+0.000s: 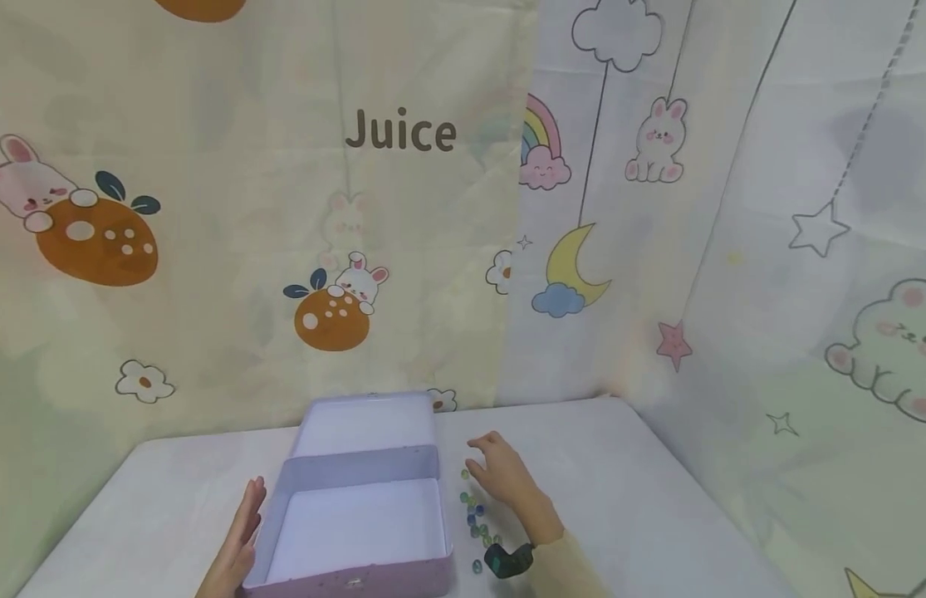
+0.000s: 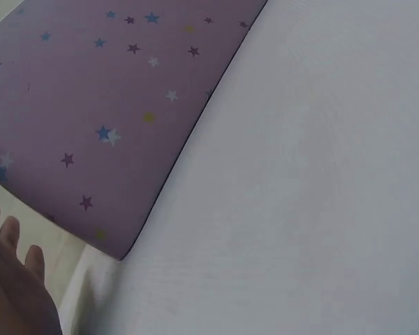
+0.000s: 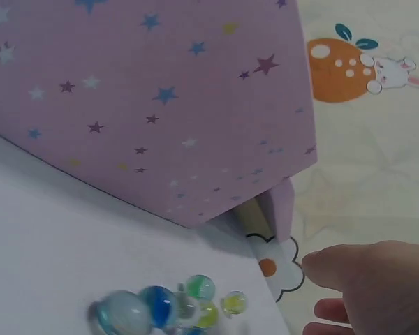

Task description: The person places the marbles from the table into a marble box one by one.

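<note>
The left hand [image 1: 238, 531] lies flat, fingers straight, against the open lilac star-printed tin box [image 1: 358, 507]. The right hand [image 1: 507, 477], fingers relaxed and spread, hovers just beyond the small glass marbles [image 1: 477, 519] on the white table [image 1: 619, 498]. Likely gathering marbles; next calls for pinching one.

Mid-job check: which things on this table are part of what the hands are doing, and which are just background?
In the job:
- purple box, open and empty, lid up
- marbles on the table beside the box
- left hand, flat against the box's side
- right hand, fingers loosely bent over the marbles

Just there:
- white table
- cartoon curtains behind
- wrist strap
</note>
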`<state>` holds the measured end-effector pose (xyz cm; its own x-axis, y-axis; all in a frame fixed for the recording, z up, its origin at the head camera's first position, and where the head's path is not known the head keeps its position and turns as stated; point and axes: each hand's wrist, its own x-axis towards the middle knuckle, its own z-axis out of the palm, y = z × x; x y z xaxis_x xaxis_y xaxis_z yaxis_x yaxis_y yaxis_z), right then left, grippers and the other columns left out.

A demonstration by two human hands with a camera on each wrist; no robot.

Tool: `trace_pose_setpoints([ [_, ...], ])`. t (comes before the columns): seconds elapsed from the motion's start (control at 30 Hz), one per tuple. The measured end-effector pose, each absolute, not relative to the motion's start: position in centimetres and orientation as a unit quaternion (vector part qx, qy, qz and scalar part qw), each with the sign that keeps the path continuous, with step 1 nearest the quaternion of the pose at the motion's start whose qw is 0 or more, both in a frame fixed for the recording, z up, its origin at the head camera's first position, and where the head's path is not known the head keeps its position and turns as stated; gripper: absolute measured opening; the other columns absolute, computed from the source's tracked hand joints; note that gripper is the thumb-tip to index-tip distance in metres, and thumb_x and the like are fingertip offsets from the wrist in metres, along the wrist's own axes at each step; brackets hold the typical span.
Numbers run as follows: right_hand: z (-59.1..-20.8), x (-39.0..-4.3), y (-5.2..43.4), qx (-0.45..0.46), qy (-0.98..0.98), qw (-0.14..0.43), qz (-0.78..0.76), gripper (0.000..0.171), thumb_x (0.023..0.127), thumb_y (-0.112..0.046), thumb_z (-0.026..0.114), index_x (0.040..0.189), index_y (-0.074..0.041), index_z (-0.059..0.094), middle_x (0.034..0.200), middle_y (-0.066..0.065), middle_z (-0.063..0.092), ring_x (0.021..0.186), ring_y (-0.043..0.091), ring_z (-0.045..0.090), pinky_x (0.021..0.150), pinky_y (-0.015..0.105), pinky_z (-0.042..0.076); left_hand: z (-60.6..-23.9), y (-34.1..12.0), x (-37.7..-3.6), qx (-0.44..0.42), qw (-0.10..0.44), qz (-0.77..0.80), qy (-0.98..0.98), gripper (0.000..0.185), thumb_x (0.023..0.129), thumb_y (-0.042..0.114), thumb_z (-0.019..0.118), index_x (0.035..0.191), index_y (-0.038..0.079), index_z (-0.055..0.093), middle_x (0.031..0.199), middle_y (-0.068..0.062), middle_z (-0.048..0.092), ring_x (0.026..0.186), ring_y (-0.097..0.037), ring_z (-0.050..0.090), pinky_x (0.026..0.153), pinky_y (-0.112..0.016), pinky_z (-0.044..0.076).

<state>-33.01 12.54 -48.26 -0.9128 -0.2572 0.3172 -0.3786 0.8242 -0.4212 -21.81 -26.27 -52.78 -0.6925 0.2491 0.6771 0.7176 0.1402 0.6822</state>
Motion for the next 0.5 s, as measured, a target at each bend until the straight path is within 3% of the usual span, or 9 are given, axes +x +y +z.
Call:
trace_pose_setpoints([
  [0.17,-49.3,-33.2,11.8,0.151,-0.948,0.11,0.257,0.032,0.09,-0.023,0.062,0.117,-0.005,0.065,0.113,0.011,0.059,0.106,0.029,0.06,0.092,0.043,0.049,-53.3,-26.0,-21.2,-0.316,0.223,-0.558,-0.734,0.072,0.102,0.045,0.021,0.15,-0.001,-0.006,0.161,0.009,0.001,0.14,0.012,0.007,0.104,-0.001,0.009],
  [0.33,-49.6,-33.2,11.8,0.142,-0.954,0.1,0.246,0.03,0.089,-0.021,0.062,0.112,-0.003,0.067,0.108,0.011,0.06,0.102,0.029,0.061,0.091,0.044,0.049,-54.2,-26.2,-21.8,-0.308,0.243,-0.547,-0.739,0.077,0.099,0.053,0.021,0.152,0.0,-0.001,0.161,0.006,0.003,0.141,0.009,0.008,0.104,-0.002,0.011],
  [0.5,-49.7,-33.1,12.2,0.141,-0.958,0.077,0.238,0.029,0.089,-0.022,0.062,0.11,-0.002,0.068,0.105,0.009,0.061,0.1,0.027,0.061,0.091,0.043,0.049,-54.8,-26.0,-22.3,-0.351,0.26,-0.533,-0.725,0.081,0.099,0.049,0.031,0.149,-0.008,0.001,0.162,-0.006,0.001,0.144,0.002,0.007,0.104,-0.003,0.01],
])
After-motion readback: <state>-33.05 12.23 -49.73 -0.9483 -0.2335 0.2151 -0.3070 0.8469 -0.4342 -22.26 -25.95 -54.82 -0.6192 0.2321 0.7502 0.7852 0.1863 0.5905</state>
